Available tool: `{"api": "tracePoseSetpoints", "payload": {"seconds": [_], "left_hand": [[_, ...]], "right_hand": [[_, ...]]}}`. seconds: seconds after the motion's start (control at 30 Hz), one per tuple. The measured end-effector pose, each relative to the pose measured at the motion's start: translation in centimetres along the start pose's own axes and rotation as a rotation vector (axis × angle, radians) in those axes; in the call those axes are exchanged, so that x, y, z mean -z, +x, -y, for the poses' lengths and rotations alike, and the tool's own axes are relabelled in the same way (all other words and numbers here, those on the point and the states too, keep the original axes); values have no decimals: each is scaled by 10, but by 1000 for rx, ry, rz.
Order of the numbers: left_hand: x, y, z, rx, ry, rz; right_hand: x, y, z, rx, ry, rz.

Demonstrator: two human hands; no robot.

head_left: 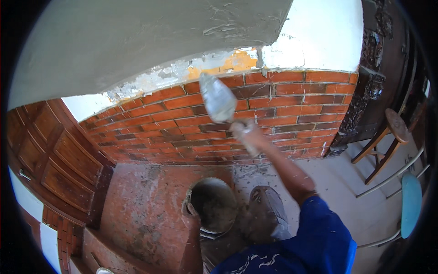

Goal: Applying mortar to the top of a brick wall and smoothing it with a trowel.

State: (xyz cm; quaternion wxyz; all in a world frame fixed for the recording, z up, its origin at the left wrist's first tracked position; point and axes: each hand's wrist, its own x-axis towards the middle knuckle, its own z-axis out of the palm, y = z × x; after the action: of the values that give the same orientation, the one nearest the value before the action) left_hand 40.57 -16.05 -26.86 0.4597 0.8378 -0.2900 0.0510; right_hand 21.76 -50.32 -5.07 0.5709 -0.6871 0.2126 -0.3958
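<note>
On my feed: right hand wrapped round the handle of one trowel, blade up-left of the fist, in front of the brick wall. Left hand pinching the left rim of one bucket. Count: one stool. Blade leaf-shaped, grey-smeared; bucket round, crusted; bricks orange and brown; stool wooden, round-seated; plaster grey, scuffed.

A panelled brown wooden door with a metal handle stood at the left. Dark carved woodwork rose at the far right. Near it stood a round-topped wooden stool, and nearer, a teal-seated chair, both on pale flooring.
</note>
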Motion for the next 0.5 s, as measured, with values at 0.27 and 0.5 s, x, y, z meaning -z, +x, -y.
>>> {"api": "tracePoseSetpoints", "payload": {"seconds": [0.27, 0.5], "left_hand": [[13, 1, -39, -32, 47, 44], [18, -7, -40, 15, 47, 30]], "right_hand": [[167, 10, 136, 263, -1403, -351], [183, 56, 164, 296, -1471, -361]]}}
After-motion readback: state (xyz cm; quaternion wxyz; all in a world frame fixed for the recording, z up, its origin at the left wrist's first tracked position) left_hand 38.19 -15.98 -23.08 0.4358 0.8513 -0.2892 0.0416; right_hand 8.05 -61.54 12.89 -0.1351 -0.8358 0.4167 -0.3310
